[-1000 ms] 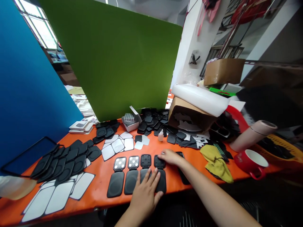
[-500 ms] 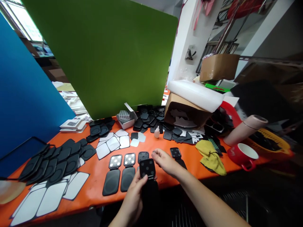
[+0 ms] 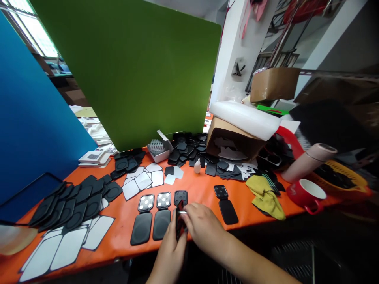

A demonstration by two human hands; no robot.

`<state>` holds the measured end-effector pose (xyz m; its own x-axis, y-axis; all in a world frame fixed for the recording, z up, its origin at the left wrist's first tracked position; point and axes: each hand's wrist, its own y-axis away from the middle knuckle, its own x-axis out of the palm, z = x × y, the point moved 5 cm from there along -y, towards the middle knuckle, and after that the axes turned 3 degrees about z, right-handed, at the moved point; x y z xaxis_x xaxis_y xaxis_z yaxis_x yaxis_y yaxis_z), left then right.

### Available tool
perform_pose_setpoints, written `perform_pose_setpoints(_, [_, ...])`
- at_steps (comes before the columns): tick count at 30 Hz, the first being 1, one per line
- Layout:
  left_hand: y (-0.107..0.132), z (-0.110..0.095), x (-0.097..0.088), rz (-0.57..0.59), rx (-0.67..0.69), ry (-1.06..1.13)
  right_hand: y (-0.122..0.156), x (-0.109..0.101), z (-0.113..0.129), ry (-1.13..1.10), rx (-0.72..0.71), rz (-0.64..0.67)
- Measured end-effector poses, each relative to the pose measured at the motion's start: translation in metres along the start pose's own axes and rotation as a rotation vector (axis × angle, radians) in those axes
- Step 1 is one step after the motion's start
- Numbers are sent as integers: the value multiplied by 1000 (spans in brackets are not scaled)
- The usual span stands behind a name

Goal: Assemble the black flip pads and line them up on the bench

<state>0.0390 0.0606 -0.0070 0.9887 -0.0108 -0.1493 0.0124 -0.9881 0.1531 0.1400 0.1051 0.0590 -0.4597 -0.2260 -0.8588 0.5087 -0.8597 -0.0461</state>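
Note:
My left hand (image 3: pixel 171 241) is closed round a black hinged two-panel pad (image 3: pixel 179 224), now turned edge-on. My right hand (image 3: pixel 204 221) presses against the pad's upper part, its fingers pinched; a small pale glint shows at the fingertips, too small to name. Left of my hands, two similar pads lie unfolded, the nearer one (image 3: pixel 161 224) and a farther one (image 3: pixel 141 228), both with pale dots on their small upper panels. A third, dark-dotted panel (image 3: pixel 180 196) is partly hidden behind my hands. Right of them lies another unfolded pad (image 3: pixel 227 211).
Black panels (image 3: pixel 78 203) and white sheets (image 3: pixel 68 244) cover the orange table's left side. Behind stand a small bottle (image 3: pixel 197 166), an open box of small cylinders (image 3: pixel 158 149) and a cardboard box (image 3: pixel 233 144). On the right are a yellow cloth (image 3: pixel 265 197), red mug (image 3: pixel 306 193) and pink flask (image 3: pixel 309 161).
The held pad has turned from face-up to edge-on. My right hand has come leftward and down from beside the pad onto it, uncovering the pad on the right.

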Motion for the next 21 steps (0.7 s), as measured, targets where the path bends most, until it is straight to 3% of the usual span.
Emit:
perform_pose_setpoints(3, [2,-1,-2,7,100,-194,3,-3,5,-20,-67,64])
perform_pose_setpoints(7, [4,-6,-4,4,116,-264,7,-12,12,-95,-159,121])
perform_pose_setpoints(16, [7,-18,3,26,106,-196,6,-8,10,-31,-149,83])
perform_pose_setpoints(21, [2,-21,3,19,-13,11,5,1,9,-143,-123,59])
